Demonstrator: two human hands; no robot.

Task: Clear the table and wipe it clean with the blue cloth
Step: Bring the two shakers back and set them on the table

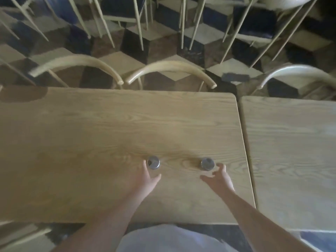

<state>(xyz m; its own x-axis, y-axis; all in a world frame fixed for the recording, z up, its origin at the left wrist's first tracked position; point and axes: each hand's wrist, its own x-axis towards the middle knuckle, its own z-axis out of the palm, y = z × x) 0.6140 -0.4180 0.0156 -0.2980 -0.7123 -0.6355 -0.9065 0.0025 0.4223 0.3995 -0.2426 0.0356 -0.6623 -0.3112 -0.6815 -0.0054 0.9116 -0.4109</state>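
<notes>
Your left hand (149,176) and right hand (219,176), fingers spread, reach two metal-lidded shakers (153,162) standing on the wooden worktop (91,133); clearing looks unfinished, wiping unstarted, blue cloth unseen.

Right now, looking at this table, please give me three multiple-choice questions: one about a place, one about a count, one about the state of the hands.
1. Where do the shakers stand?
A. On the near half of the table
B. On a chair
C. On the floor

2. How many shakers are on the table?
A. One
B. Two
C. Four

3. How are the hands?
A. Both closed on a cloth
B. Both open beside the shakers
C. Both out of view

Answers:
1 A: the left shaker and the right shaker stand on the table, toward its near edge.
2 B: only these two metal-topped shakers show.
3 B: the left hand and right hand have spread fingers, with no closed grip visible.
</notes>
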